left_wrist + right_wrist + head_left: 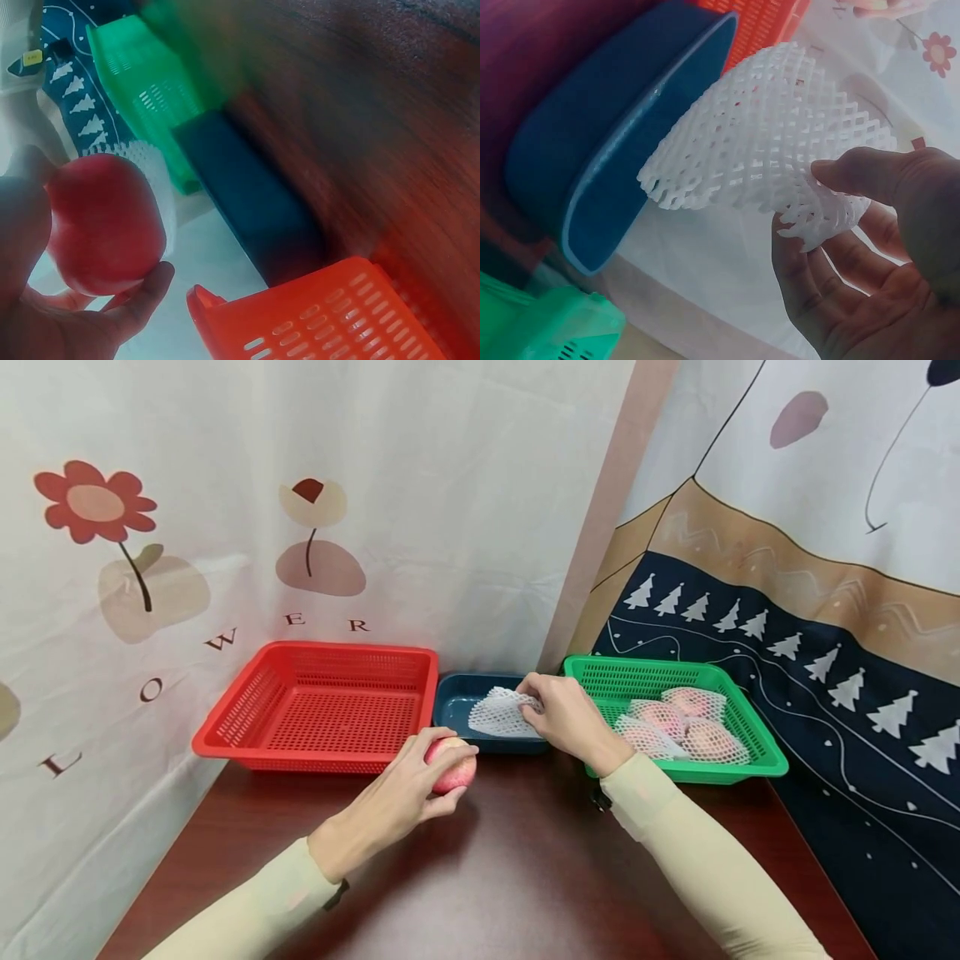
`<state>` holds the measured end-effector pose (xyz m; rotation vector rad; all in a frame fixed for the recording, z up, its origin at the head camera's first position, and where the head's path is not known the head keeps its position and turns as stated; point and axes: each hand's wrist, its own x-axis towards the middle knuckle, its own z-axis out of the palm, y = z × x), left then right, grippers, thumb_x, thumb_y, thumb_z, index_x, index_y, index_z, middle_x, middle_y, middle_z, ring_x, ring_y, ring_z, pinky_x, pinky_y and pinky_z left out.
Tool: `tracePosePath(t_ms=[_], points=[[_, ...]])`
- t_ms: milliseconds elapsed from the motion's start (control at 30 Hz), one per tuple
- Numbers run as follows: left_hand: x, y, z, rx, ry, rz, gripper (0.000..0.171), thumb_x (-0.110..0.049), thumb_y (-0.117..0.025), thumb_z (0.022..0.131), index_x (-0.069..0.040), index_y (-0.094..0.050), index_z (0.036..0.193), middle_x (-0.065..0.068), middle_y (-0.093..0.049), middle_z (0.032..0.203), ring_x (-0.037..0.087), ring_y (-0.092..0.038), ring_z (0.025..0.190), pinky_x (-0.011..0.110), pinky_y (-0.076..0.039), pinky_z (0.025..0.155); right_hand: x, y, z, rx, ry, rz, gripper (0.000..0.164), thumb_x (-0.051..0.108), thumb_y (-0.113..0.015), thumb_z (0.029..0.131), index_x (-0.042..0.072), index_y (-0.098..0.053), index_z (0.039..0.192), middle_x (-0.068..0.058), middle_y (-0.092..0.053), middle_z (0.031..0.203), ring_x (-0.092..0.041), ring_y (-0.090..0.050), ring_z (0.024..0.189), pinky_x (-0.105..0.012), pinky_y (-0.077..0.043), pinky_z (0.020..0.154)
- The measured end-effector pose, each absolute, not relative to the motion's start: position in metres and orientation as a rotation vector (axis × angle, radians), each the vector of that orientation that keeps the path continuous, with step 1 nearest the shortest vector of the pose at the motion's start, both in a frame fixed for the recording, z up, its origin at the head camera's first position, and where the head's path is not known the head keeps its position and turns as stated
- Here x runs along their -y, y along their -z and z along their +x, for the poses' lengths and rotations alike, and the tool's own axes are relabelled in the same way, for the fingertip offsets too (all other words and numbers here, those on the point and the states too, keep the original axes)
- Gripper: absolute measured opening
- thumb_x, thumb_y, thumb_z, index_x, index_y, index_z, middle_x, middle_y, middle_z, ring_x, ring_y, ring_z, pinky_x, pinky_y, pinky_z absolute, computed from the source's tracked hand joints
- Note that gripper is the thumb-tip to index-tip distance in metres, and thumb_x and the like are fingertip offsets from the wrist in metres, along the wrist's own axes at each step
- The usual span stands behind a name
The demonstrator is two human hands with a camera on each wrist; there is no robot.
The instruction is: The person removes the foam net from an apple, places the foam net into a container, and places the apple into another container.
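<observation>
A red apple (455, 768) is gripped by my left hand (397, 789), thumb on one side and fingers round the other, above the table in front of the blue tray (457, 697). In the left wrist view the apple (105, 225) is bare, with no net on it. My right hand (566, 714) pinches a white foam net sleeve (498, 714) at one end, over the blue tray. The right wrist view shows the foam net (757, 142) flattened and hanging between thumb and fingers of the right hand (870, 262).
To the left stands a red plastic basket (352, 718). On the right is a green basket (765, 760) holding several apples (705, 739) in white foam nets. Brown wooden table (510, 860) lies beneath; printed curtains (465, 527) rise behind the containers.
</observation>
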<state>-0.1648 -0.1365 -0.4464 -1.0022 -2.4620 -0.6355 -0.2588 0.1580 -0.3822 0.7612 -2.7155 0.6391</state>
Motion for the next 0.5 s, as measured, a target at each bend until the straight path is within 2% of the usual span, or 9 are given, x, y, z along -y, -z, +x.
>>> tracePosePath(t_ms=[233, 500], points=[[0.138, 0.441, -0.166, 2.442, 0.638, -0.994, 0.063, -0.027, -0.096, 0.097, -0.023, -0.069, 0.154, 0.016, -0.065, 0.153, 0.033, -0.065, 0.136, 0.043, -0.073, 0.098, -0.147, 0.379, -0.279, 2.747, -0.648, 0.723, 0.015, 0.015, -0.083, 0.108, 0.009, -0.083, 0.122, -0.012, -0.087, 0.119, -0.025, -0.078, 0.096, -0.049, -0.071, 0.096], [0.143, 0.436, -0.166, 2.458, 0.686, -0.965, 0.068, -0.027, -0.098, 0.095, -0.026, -0.069, 0.157, 0.015, -0.063, 0.156, 0.032, -0.062, 0.143, 0.043, -0.074, 0.096, -0.137, 0.386, -0.303, 2.858, -0.625, 0.666, 0.017, 0.013, -0.078, 0.110, 0.007, -0.081, 0.126, -0.015, -0.086, 0.127, -0.030, -0.082, 0.110, -0.052, -0.070, 0.105]])
